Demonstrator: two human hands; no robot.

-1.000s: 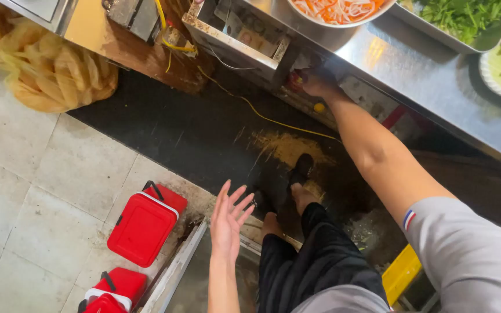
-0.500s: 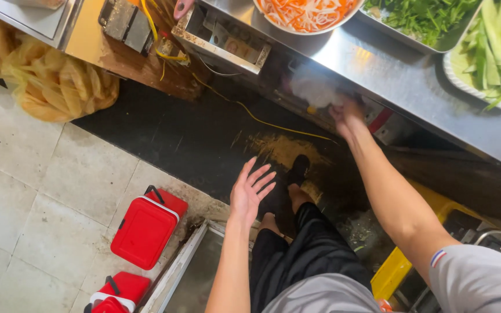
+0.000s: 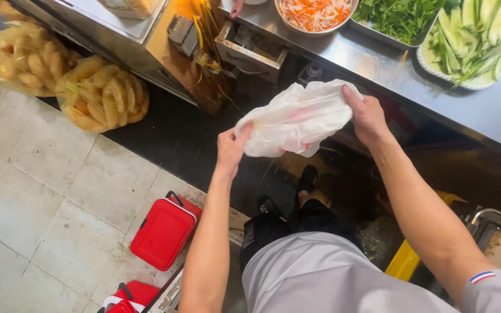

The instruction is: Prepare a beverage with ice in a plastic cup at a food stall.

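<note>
White plastic bag (image 3: 297, 119): held mid-air before the steel counter (image 3: 494, 110), absent earlier | left hand (image 3: 231, 148): was open and empty, now pinching bag's left edge | right hand (image 3: 368, 113): was reaching under counter, now gripping bag's right top | red box (image 3: 163, 232): unchanged, near left floor

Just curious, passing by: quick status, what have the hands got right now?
Left hand and right hand both gripping a white plastic bag, held in the air beside the steel counter. Nothing between the hands and the bag.
</note>
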